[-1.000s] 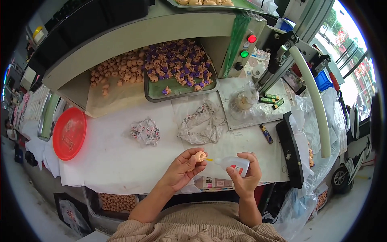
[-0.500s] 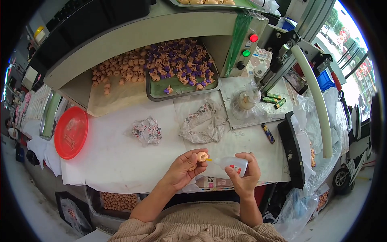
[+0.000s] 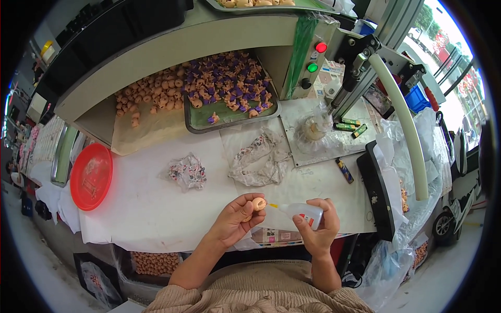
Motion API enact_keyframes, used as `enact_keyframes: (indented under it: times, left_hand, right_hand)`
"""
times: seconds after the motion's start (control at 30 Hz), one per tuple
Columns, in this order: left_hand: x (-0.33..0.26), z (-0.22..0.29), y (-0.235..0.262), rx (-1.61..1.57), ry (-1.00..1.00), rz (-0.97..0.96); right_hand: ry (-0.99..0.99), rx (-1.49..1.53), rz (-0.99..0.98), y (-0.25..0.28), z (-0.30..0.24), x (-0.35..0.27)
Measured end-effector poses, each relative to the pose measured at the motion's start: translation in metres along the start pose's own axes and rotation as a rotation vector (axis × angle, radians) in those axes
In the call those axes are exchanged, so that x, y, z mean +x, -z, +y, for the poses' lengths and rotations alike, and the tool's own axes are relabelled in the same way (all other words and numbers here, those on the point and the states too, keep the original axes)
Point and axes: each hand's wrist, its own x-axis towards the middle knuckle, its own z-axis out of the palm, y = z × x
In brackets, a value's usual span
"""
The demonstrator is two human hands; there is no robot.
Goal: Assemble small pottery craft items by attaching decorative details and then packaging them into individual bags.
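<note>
My left hand (image 3: 233,221) pinches a small flesh-coloured doll head (image 3: 259,204), its hollow opening facing up and to the right. Below it, a bit of another flesh-coloured piece shows in the same fingers, mostly hidden. A white plastic squeeze bottle (image 3: 295,210) with a thin yellow nozzle lies almost level in my right hand (image 3: 319,229), thumb and fingers wrapped round its base. Its nozzle tip points at the doll head across a narrow gap. Both hands are over the table's near edge.
Behind stands a dark-rimmed tray (image 3: 219,127) of small purple-clad figures, beside piled doll heads (image 3: 151,91). A red plastic basin (image 3: 91,177) sits at left. Crumpled plastic wraps (image 3: 188,171) lie mid-table. At right are a press with a pale hose (image 3: 404,115) and a black bin (image 3: 377,193).
The bottle's nozzle has drawn slightly back to the right from the doll head. The doll head has turned a little in my left fingers. The whole view has shifted slightly.
</note>
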Motion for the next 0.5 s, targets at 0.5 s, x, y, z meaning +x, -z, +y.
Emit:
enact_keyframes:
  times: [0.5]
  left_hand:
    - [-0.0009, 0.0003, 0.0, 0.014, 0.007, -0.021]
  right_hand:
    - [-0.026, 0.029, -0.03, 0.0011, -0.0051, 0.0006]
